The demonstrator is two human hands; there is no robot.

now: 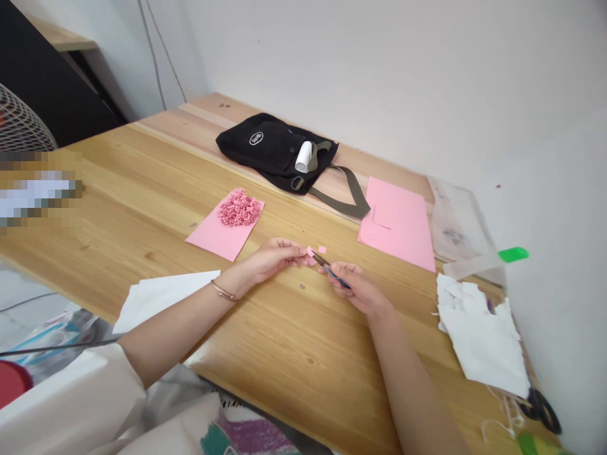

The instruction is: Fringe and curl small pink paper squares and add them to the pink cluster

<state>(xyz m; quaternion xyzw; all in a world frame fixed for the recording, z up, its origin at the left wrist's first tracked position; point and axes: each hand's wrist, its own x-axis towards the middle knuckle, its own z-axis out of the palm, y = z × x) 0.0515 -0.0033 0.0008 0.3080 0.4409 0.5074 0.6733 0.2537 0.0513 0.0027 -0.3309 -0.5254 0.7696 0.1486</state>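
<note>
My left hand (279, 256) pinches a small piece of pink paper (310, 252) between thumb and fingertips, above the wooden table. My right hand (353, 284) grips small scissors (336, 275) with dark blades and a blue handle. Their tips meet the paper at my left fingertips; whether the blades are apart is too small to tell. Just beyond lies a small pink paper square (322, 249) on the table. To the left, a heap of pink curled bits (238, 208) rests on a pink sheet (220, 235).
A black bag (270, 151) lies toward the wall with a white roll (303, 157) on it. Pink sheets (403, 221) are stacked at the right. Torn white paper (484, 341), black-handled scissors (543, 409) and a clear plastic bag (455, 221) sit near the right edge. White paper (142, 300) lies beside my left forearm.
</note>
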